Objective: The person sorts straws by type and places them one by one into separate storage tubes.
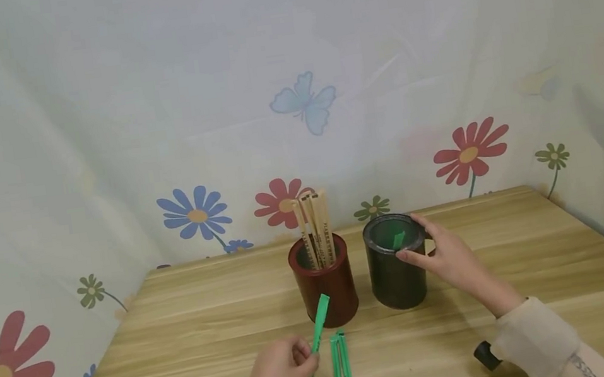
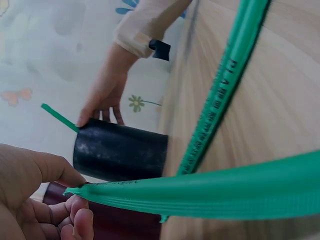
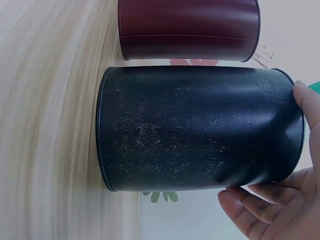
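My left hand (image 1: 280, 370) pinches a slim green-wrapped straw (image 1: 320, 323) between thumb and fingers, near the table's front. In the left wrist view, this straw (image 2: 210, 192) stretches rightward from the fingertips, and its wrapper carries dark print. My right hand (image 1: 455, 261) grips the upper rim of an upright black cylindrical holder (image 1: 397, 284), thumb in front and fingers round the side. Inside that holder, the end of a green-wrapped straw (image 1: 398, 240) shows. Two more green-wrapped straws (image 1: 341, 368) lie side by side on the table, just right of my left hand.
Left of the black holder stands a dark red cylindrical holder (image 1: 328, 296), with several beige printed sticks (image 1: 315, 225) upright in it. Both stand on a wood-grain table (image 1: 209, 309). A pale curtain (image 1: 199, 100) with flowers and butterflies hangs behind the table.
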Motion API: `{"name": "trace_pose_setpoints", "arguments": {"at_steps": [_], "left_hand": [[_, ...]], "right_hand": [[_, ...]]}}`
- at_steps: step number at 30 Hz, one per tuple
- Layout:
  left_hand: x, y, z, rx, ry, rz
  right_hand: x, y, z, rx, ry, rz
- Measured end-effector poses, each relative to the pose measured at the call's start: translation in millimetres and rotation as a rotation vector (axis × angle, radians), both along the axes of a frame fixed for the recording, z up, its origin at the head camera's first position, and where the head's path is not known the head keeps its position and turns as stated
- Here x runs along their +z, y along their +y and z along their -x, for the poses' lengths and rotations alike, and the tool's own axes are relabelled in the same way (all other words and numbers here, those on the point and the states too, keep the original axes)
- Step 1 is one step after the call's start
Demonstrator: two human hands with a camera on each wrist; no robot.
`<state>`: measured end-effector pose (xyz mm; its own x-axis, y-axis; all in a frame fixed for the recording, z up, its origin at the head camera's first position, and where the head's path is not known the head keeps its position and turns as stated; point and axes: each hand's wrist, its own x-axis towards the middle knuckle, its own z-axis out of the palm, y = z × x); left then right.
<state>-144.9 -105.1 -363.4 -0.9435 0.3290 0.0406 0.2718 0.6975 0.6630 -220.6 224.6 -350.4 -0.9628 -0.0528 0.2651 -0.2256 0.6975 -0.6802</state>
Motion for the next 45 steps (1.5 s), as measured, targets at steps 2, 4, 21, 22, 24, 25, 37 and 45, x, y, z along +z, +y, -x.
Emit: {"name": "trace_pose_setpoints", "arguments": {"at_steps": [2, 4, 21, 22, 24, 25, 37, 45], "left_hand": [[7.4, -1, -2.4, 0.008, 0.001, -0.017], [15.2, -2, -4.1, 0.017, 0.000, -0.027], [71.5, 15, 2.2, 0.008, 0.242, -0.130], [75.1, 17, 3.7, 0.002, 0.260, -0.138], [82.1, 21, 7.4, -0.018, 0.309, -0.153], [85.3, 23, 9.4, -0.027, 0.334, -0.157], [110.2, 44, 31.5, -0.084, 0.552, -0.225], [120.6, 58, 48.6, -0.093, 0.697, -0.313]], "right_hand": [[0.9, 0, -0.1, 0.003, 0.001, 0.000], [2.0, 0, 0.0, 0.004, 0.002, -0.002], [2.0, 1, -1.2, 0.007, 0.029, -0.014], [1.9, 1, -1.4, 0.006, 0.029, -0.013], [1.6, 1, -1.9, 0.004, 0.029, -0.011], [1.4, 1, -2.1, 0.003, 0.029, -0.014], [-1.8, -1, -2.2, 0.006, 0.031, -0.010], [-0.3, -1, -1.2, 0.012, 0.025, -0.014]]}}
